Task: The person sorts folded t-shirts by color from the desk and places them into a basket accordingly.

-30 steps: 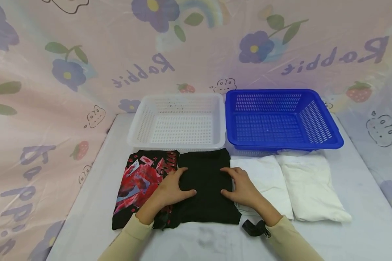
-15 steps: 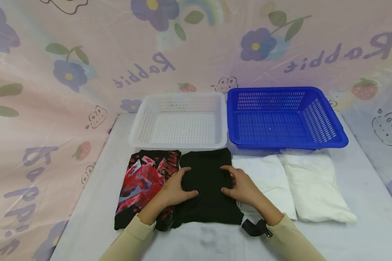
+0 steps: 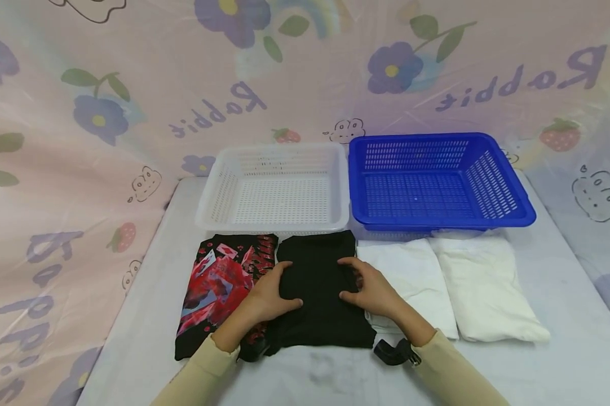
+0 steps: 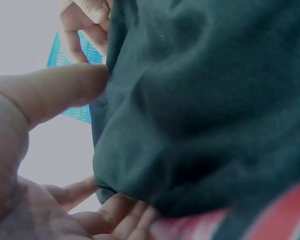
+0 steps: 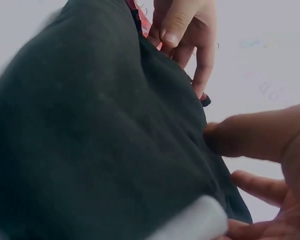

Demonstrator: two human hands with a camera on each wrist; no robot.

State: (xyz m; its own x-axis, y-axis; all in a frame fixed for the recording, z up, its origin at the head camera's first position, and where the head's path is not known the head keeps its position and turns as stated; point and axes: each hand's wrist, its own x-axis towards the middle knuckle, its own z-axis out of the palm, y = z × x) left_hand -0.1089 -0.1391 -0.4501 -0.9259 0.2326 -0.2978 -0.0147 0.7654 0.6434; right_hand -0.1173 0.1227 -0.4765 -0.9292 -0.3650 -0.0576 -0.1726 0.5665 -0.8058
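Observation:
A folded black garment (image 3: 317,304) lies in the middle of the table in the head view. My left hand (image 3: 272,294) grips its left side, thumb on top; in the left wrist view its fingers (image 4: 122,215) reach under the cloth. On the opposite side my right hand (image 3: 376,290) holds the edge, and the right wrist view shows its thumb (image 5: 250,134) against the fabric. To the left lies a folded black garment with a red print (image 3: 219,282), partly covered by my left forearm. A folded white garment (image 3: 406,270) and a cream one (image 3: 487,293) lie to the right.
Behind the garments stand a white plastic basket (image 3: 272,228) and, to its right, a blue plastic basket (image 3: 447,220), both showing bare bottoms. A patterned curtain (image 3: 305,73) surrounds the white table (image 3: 330,378). A black strap (image 3: 393,352) hangs at my right wrist.
The head view shifts slightly. Both hands stay at the sides of the black garment, and the garments and baskets keep their places.

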